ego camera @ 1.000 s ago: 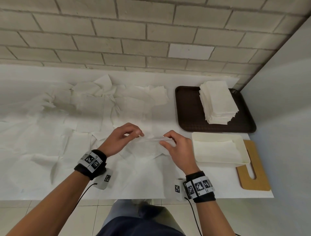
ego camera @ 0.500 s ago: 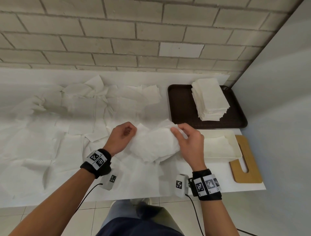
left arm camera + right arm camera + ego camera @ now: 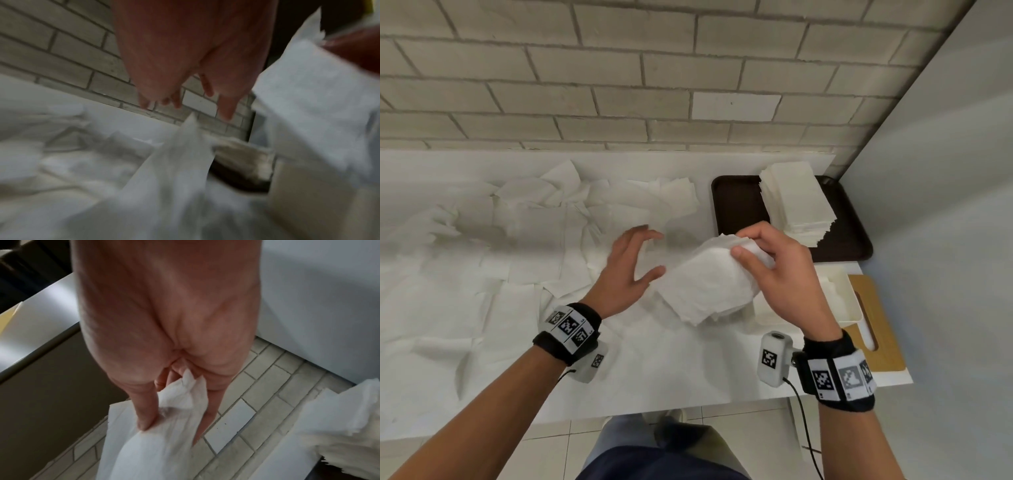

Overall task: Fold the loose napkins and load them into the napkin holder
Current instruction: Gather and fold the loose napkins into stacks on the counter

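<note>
- A folded napkin [image 3: 709, 281] is pinched at its upper corner between the thumb and curled fingers of the right hand [image 3: 777, 274], hanging below them above the table [image 3: 688, 377].
- The left hand [image 3: 626, 274] is held just beside it, fingers spread, nothing gripped.
- The napkin holder [image 3: 849, 298] is seen beside the right hand.

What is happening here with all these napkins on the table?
A person is folding paper napkins at a white table. The right hand pinches a folded napkin in the air, near the white napkin holder. The left hand is open beside it and holds nothing. Many loose napkins lie spread out on the left, and a neat stack sits on the brown tray.
</note>
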